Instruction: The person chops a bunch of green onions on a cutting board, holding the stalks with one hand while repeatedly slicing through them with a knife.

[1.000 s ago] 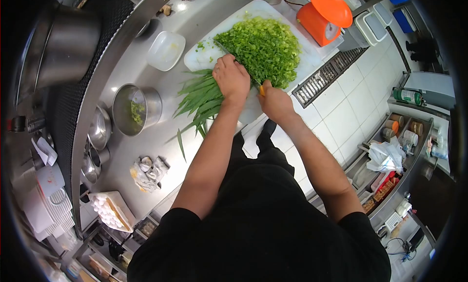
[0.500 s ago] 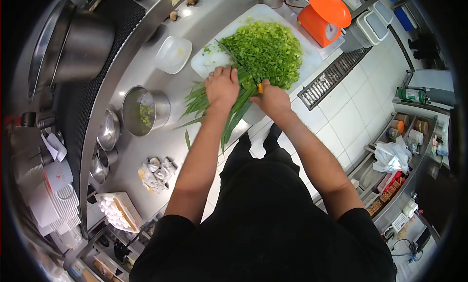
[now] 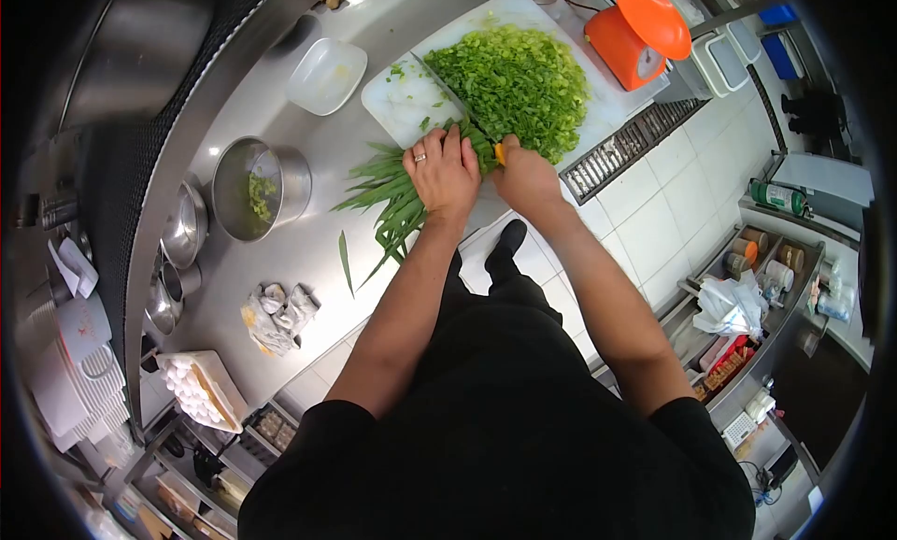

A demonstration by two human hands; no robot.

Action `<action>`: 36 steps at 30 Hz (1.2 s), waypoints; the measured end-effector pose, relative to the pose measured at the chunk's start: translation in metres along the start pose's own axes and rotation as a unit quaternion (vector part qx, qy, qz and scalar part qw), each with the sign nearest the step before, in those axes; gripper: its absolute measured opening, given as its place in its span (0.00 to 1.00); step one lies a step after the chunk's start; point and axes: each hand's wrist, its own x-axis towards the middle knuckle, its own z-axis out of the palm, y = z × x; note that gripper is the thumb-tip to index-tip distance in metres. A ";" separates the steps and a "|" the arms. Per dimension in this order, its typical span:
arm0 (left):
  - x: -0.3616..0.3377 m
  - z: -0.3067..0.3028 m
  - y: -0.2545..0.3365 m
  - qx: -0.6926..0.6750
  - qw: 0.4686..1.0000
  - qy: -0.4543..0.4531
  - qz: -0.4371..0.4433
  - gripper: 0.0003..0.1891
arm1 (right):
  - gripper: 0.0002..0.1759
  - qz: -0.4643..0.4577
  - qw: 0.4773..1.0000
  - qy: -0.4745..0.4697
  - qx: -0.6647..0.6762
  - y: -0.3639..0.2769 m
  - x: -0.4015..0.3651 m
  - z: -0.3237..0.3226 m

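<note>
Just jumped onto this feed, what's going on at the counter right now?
A person is chopping greens on a white cutting board. The left hand presses down on a bundle of long green stalks at the board's near edge. The right hand grips a knife, blade at the stalk ends. A large pile of chopped greens covers the rest of the board.
</note>
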 end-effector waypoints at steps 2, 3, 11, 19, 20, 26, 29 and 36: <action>0.000 0.001 -0.001 0.000 1.000 -0.001 -0.001 0.17 | 0.19 -0.011 1.000 -0.004 -0.006 -0.001 -0.014 -0.018; -0.001 0.001 -0.001 -0.001 1.000 -0.001 -0.001 0.17 | 0.19 -0.011 1.000 -0.007 -0.013 -0.004 -0.023 -0.030; 0.000 0.002 0.000 0.010 1.000 0.008 -0.001 0.19 | 0.17 -0.033 0.997 0.007 -0.069 -0.006 -0.081 -0.056; -0.001 0.000 0.001 0.006 1.000 0.008 0.002 0.18 | 0.19 -0.013 0.996 -0.004 -0.091 0.007 -0.088 -0.028; -0.001 0.001 0.002 0.002 1.000 0.013 0.003 0.17 | 0.18 -0.012 0.996 0.000 -0.088 0.007 -0.088 -0.026; 0.002 0.000 0.002 -0.001 1.000 0.000 0.019 0.11 | 0.17 0.012 0.997 -0.053 -0.049 0.010 -0.080 -0.030; 0.001 0.004 -0.001 -0.006 1.000 0.003 0.026 0.09 | 0.17 0.019 0.999 -0.041 -0.028 0.019 -0.054 0.000; 0.007 0.002 0.002 0.000 1.000 -0.012 0.024 0.05 | 0.16 -0.016 0.999 -0.026 -0.040 0.005 -0.024 -0.020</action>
